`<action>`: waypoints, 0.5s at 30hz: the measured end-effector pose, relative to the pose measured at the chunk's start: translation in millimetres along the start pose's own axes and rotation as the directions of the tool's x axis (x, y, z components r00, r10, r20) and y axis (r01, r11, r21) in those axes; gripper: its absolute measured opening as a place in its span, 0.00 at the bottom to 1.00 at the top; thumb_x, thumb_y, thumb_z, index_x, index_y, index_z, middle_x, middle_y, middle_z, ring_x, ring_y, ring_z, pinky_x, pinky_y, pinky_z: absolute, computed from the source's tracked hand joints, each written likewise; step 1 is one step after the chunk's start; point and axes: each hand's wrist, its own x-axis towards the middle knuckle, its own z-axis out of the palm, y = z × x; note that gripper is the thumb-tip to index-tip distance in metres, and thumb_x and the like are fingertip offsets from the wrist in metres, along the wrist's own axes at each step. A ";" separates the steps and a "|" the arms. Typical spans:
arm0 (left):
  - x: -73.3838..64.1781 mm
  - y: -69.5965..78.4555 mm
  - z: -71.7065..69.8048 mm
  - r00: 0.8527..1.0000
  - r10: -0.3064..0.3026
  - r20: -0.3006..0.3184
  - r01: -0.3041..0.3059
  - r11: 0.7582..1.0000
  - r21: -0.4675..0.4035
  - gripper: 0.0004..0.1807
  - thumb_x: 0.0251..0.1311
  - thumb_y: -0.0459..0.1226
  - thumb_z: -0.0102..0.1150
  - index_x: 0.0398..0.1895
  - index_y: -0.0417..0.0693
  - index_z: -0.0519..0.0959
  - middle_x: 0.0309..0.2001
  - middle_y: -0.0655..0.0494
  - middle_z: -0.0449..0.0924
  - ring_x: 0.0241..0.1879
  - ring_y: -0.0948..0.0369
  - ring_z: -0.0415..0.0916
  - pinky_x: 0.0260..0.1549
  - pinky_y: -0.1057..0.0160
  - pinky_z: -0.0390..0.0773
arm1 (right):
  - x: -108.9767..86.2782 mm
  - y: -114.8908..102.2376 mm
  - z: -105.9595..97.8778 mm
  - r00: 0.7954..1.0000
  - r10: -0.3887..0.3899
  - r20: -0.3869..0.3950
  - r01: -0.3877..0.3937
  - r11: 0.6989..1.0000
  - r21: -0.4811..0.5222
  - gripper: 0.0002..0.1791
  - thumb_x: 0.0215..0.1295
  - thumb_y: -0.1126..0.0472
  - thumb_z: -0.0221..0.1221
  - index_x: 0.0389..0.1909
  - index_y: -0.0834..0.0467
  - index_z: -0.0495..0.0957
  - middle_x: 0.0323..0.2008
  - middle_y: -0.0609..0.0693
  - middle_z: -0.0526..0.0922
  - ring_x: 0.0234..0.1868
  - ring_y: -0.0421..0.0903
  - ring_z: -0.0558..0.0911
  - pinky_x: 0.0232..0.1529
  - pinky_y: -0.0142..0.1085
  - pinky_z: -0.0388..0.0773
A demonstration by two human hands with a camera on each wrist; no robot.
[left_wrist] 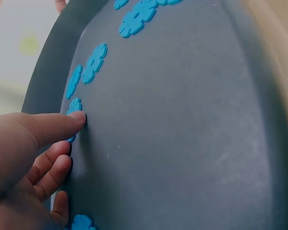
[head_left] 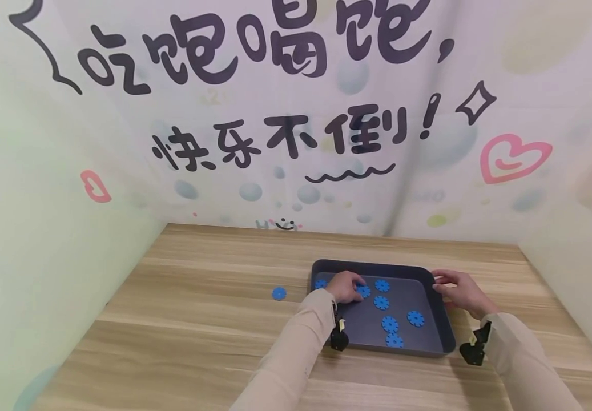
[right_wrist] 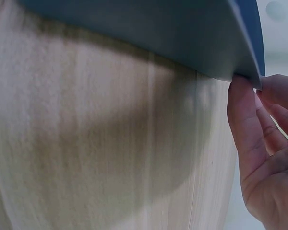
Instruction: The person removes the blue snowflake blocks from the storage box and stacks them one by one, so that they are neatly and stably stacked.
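A dark grey rectangular tray [head_left: 357,337] lies on the wooden table, with several flat, round, blue notched discs inside. Reaching over its left side, my left hand [head_left: 344,286] pinches one blue notched disc [left_wrist: 74,106] near the back wall, the thumb on its face and the other fingers curled beside it. That disc is partly covered by the hand. At the back right corner, my right hand [head_left: 462,292] grips the tray's rim [right_wrist: 247,43] between thumb and fingers. Another disc [left_wrist: 82,223] lies close to my left hand, at the tray's left end.
One loose blue disc [head_left: 278,293] lies on the wooden table [head_left: 198,319] left of the tray. Behind the table hangs a printed wall cloth [head_left: 275,194], and pale side walls stand left and right. Inside the tray, discs [head_left: 390,324] are scattered toward the middle and front.
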 end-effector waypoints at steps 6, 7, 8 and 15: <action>-0.4 -4.2 -0.2 1.000 0.011 0.015 -0.011 1.000 0.009 0.17 0.45 0.33 0.65 0.42 0.45 0.78 0.26 0.58 0.69 0.26 0.65 0.65 0.25 0.71 0.66 | -0.7 -3.3 0.4 1.000 0.007 -0.002 -0.007 1.000 -0.004 0.23 0.62 0.67 0.50 0.55 0.74 0.60 0.45 0.72 0.67 0.37 0.51 0.75 0.32 0.45 0.77; -0.5 -5.0 -0.2 1.000 0.015 0.017 -0.015 1.000 0.010 0.17 0.44 0.33 0.66 0.41 0.45 0.78 0.26 0.58 0.69 0.27 0.65 0.65 0.26 0.71 0.66 | -0.6 -3.2 0.5 1.000 0.009 -0.003 -0.009 1.000 -0.006 0.23 0.62 0.67 0.50 0.55 0.74 0.60 0.45 0.72 0.67 0.37 0.51 0.75 0.32 0.46 0.77; -0.5 -5.9 -0.3 1.000 0.020 0.017 -0.020 1.000 0.010 0.16 0.44 0.33 0.66 0.40 0.45 0.78 0.27 0.58 0.70 0.27 0.65 0.65 0.26 0.71 0.67 | -0.6 -3.2 0.7 1.000 0.009 -0.003 -0.009 1.000 -0.007 0.23 0.62 0.67 0.50 0.55 0.74 0.60 0.45 0.72 0.66 0.37 0.51 0.75 0.32 0.46 0.77; -2.4 -10.3 -1.6 0.999 0.050 0.020 -0.050 0.999 0.008 0.16 0.39 0.33 0.69 0.35 0.43 0.78 0.29 0.55 0.73 0.29 0.64 0.66 0.29 0.71 0.67 | -1.1 -2.2 0.6 1.000 0.002 -0.002 -0.002 1.000 -0.001 0.23 0.62 0.68 0.50 0.56 0.74 0.59 0.45 0.71 0.67 0.36 0.50 0.76 0.32 0.45 0.78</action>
